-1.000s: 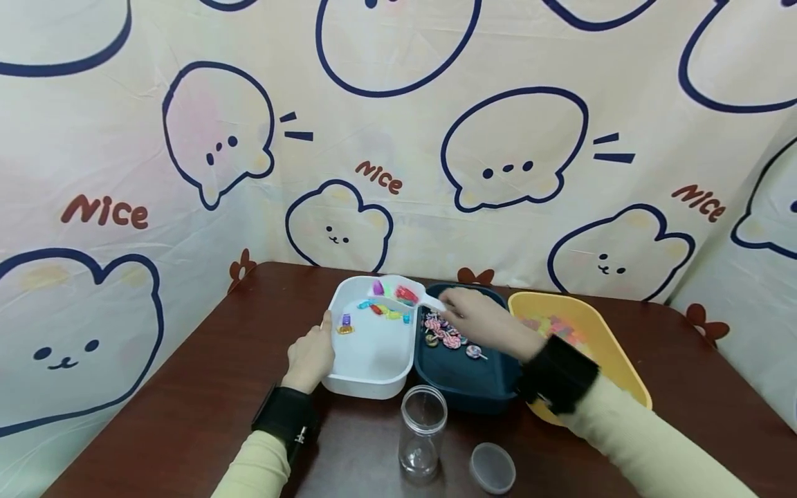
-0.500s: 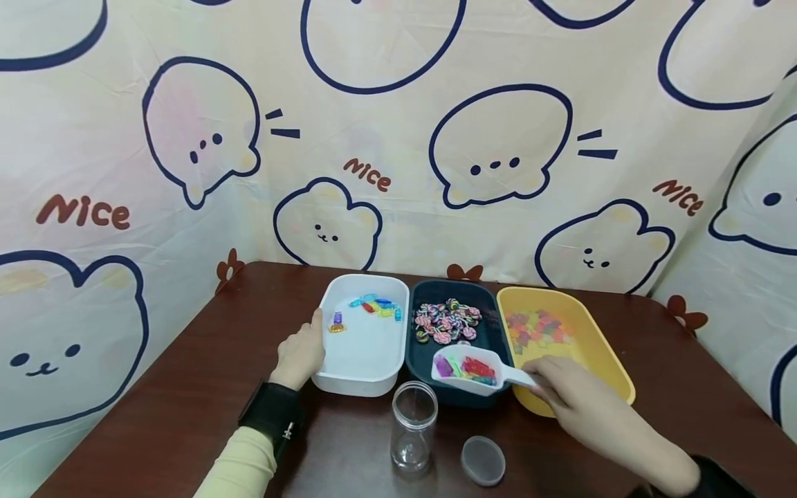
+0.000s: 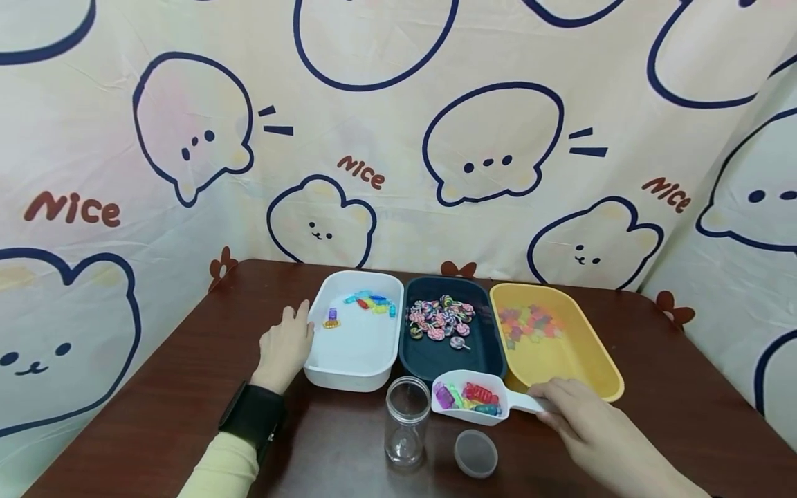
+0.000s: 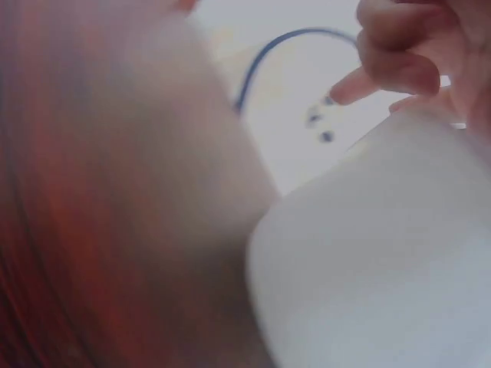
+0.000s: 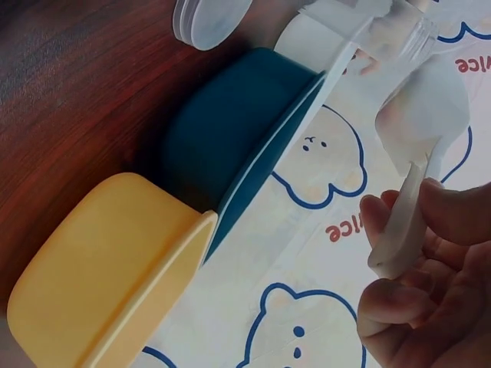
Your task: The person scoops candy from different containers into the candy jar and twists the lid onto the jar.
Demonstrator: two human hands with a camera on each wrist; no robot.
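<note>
In the head view my right hand [image 3: 582, 418] grips the handle of a white scoop [image 3: 518, 401]. The scoop carries several wrapped toy candies [image 3: 479, 393], purple, green, red and teal. It is held above the table's front, just right of a clear uncapped jar [image 3: 407, 422]. The right wrist view shows thumb and fingers pinching the scoop handle [image 5: 403, 230]. My left hand [image 3: 283, 349] is beside the left rim of a white bin [image 3: 349, 373], its fingers loosely spread; whether they touch the rim is unclear. Several small candies [image 3: 372, 302] lie in that bin.
A dark blue bin [image 3: 461, 363] with several lollipops [image 3: 438, 318] stands in the middle. Right of it is a yellow bin [image 3: 585, 356] with pastel pieces [image 3: 529, 324]. The jar's round lid [image 3: 476, 454] lies on the brown table [image 3: 187, 387]. A printed cloth hangs behind.
My right hand has brought the loaded scoop out of the white bin, across the blue bin and down beside the jar. The left hand has loosened from the white bin's rim.
</note>
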